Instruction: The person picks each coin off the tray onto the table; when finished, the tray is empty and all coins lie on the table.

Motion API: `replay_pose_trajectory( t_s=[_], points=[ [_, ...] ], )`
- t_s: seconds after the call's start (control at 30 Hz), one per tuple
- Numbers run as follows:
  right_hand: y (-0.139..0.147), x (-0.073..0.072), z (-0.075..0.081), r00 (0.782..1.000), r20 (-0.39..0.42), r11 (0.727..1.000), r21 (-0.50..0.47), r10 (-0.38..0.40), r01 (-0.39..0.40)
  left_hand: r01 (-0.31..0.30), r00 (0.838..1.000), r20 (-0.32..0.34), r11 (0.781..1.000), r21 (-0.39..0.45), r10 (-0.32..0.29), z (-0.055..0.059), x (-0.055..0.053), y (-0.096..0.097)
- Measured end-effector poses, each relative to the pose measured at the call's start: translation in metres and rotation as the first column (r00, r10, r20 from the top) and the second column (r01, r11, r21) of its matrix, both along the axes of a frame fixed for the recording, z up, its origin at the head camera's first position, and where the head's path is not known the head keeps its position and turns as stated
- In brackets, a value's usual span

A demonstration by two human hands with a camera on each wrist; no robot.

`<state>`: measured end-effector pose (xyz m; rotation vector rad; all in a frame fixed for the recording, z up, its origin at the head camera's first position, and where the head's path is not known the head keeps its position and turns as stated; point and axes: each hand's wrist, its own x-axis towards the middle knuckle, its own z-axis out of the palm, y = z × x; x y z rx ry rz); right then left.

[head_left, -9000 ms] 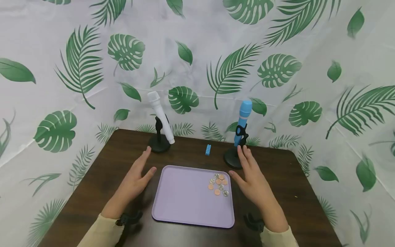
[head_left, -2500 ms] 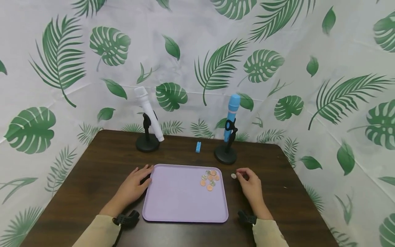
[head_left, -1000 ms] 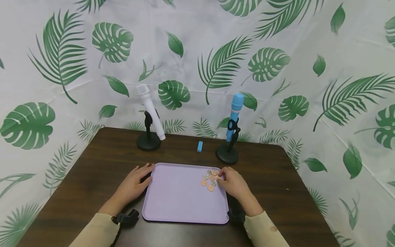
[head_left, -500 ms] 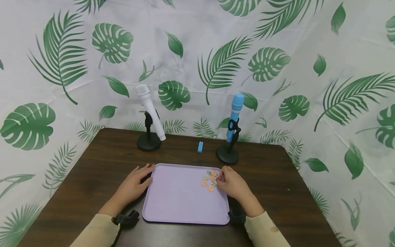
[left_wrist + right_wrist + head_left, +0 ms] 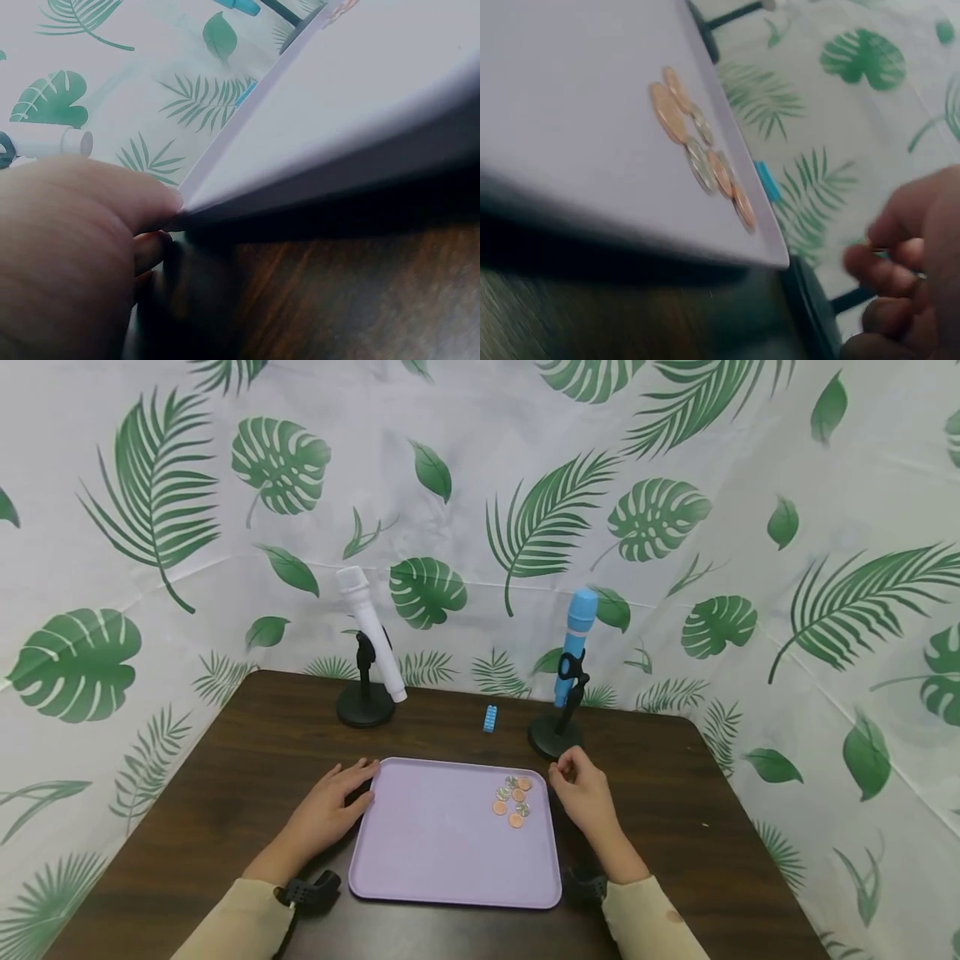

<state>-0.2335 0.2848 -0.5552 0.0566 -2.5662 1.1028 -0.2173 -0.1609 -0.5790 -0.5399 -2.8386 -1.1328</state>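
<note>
While head view hides it, right wrist view shows right grip [image 5: 587, 793] pinching coin [image 5: 871, 244].

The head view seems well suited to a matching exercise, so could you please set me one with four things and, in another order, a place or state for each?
Column one:
1. group of coins
2. right hand
3. small blue block
4. left hand

Column two:
A. on the table, between the two black stands
B. touching the left edge of the lilac tray
C. lying in the tray, toward its far right corner
D. thumb and finger pinched together, near the tray's right edge

Right pairs: 1-C, 2-D, 3-A, 4-B
</note>
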Motion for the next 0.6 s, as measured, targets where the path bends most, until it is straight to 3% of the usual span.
replay_pose_trajectory(
  t_s=[0.13,0.2,0.27,0.43,0.6],
  points=[
    [0.019,-0.005,-0.002,0.993,-0.092,0.982,-0.180,-0.073,0.055,0.000,1.000,0.003,1.000,-0.002,0.000,0.001,0.000,0.001],
    [0.032,-0.007,-0.004,0.990,-0.111,0.974,-0.219,-0.083,0.057,0.000,1.000,0.007,1.000,-0.007,0.000,0.000,-0.001,0.003],
    [0.041,-0.003,0.005,0.992,-0.108,0.972,-0.230,-0.064,0.038,0.001,1.000,0.010,1.000,-0.010,-0.001,0.000,-0.001,0.004],
    [0.066,0.001,0.016,0.999,0.013,0.968,-0.247,-0.039,0.041,0.004,1.000,0.002,1.000,-0.008,-0.004,0.000,0.000,0.003],
    [0.100,-0.012,-0.006,0.993,0.103,0.975,-0.212,-0.052,0.073,-0.006,1.000,0.008,1.000,-0.007,0.006,0.003,0.001,0.001]
  ],
)
